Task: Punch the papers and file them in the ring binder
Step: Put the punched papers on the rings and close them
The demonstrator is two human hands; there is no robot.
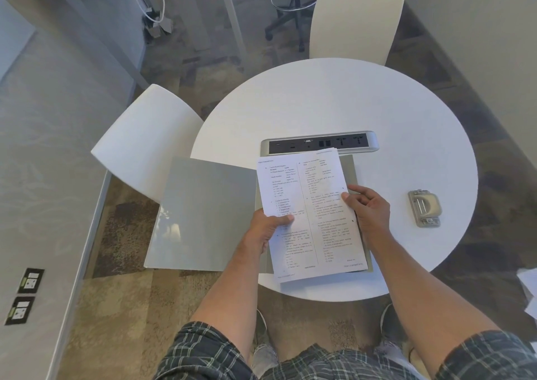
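A stack of printed papers (pixel 316 205) is held over the open grey ring binder (pixel 203 214), whose left cover hangs past the edge of the round white table (pixel 348 106). My left hand (pixel 267 228) grips the stack's left edge with the thumb on top. At the right edge, my right hand (pixel 367 208) pinches the sheets. Two small punched holes show near that right edge. The binder's rings are hidden under the papers. A metal hole punch (pixel 424 207) sits on the table to the right, apart from both hands.
A power and socket strip (pixel 319 143) is set into the table just beyond the papers. White chairs stand at the far side (pixel 357 16) and at the left (pixel 145 141). More loose paper (pixel 529 289) shows at the right frame edge.
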